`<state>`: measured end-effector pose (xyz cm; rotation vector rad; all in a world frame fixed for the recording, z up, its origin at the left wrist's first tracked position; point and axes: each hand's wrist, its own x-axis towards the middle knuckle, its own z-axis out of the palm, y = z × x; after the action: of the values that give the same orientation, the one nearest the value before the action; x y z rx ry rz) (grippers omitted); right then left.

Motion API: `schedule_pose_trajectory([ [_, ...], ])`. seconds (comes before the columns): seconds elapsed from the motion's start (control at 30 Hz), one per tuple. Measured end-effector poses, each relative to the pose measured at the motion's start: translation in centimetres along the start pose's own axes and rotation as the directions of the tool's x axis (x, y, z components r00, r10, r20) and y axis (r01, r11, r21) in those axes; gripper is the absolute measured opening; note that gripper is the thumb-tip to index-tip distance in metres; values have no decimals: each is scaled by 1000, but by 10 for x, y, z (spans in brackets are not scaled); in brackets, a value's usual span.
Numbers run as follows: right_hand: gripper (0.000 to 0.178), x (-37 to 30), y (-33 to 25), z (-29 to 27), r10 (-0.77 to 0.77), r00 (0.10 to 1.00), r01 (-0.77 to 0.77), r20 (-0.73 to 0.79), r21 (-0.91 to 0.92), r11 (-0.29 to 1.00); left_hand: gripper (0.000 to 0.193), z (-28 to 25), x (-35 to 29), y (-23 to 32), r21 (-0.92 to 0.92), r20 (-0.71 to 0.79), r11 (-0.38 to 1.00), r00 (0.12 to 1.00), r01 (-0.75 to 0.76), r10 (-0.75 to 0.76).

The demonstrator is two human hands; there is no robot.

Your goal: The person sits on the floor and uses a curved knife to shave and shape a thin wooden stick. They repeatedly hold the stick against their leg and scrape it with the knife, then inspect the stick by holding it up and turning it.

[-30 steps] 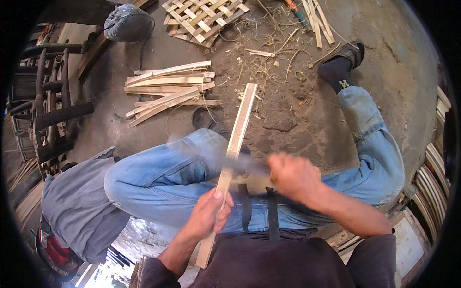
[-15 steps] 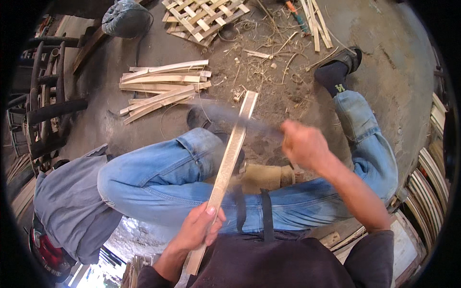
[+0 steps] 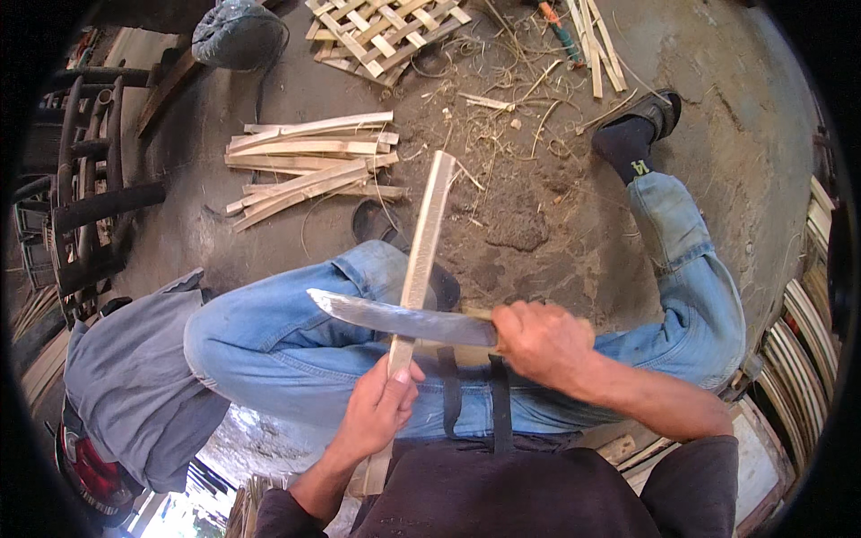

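Note:
A long pale bamboo slat [image 3: 425,235] runs from my lap out over my left knee toward the ground. My left hand [image 3: 377,409] grips its near end. My right hand [image 3: 538,339] is closed on the handle of a large knife whose grey blade [image 3: 395,317] lies crosswise on the slat, tip pointing left. I sit with blue-jeaned legs [image 3: 296,341] apart, one foot in a black sock and sandal [image 3: 635,125] at the upper right.
A pile of split bamboo strips [image 3: 305,166] lies on the dirt floor ahead to the left. A woven lattice panel [image 3: 386,34] rests at the top. Shavings litter the ground. A grey cloth [image 3: 134,377] is at my left, stacked curved strips [image 3: 812,332] at my right.
My right hand, raised over the slat half a second ago, has come back down toward me; the blade now rests across the slat near my left hand.

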<state>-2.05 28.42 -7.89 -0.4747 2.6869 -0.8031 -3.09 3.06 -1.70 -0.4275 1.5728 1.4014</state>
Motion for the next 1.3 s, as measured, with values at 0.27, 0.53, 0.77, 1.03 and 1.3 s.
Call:
schedule_pose_trajectory([
  [0.27,12,11,15,-2,165,986,-164,-24,62,985,30,-1,-11,-6,131,48,991,998,34,-41],
  [0.53,17,39,76,-25,317,898,-326,-304,21,945,39,-1,-19,-7,-10,29,997,996,82,-81],
  [0.77,24,-8,-27,14,92,985,-129,148,261,957,50,6,0,1,-68,-31,993,995,94,-96],
  [1.03,23,-15,-20,-15,0,990,-24,141,171,985,55,2,-1,-12,-128,-11,982,990,139,-142],
  [1.3,17,-15,-19,-22,67,974,-108,216,182,977,56,6,-2,-1,-145,63,980,990,138,-130],
])
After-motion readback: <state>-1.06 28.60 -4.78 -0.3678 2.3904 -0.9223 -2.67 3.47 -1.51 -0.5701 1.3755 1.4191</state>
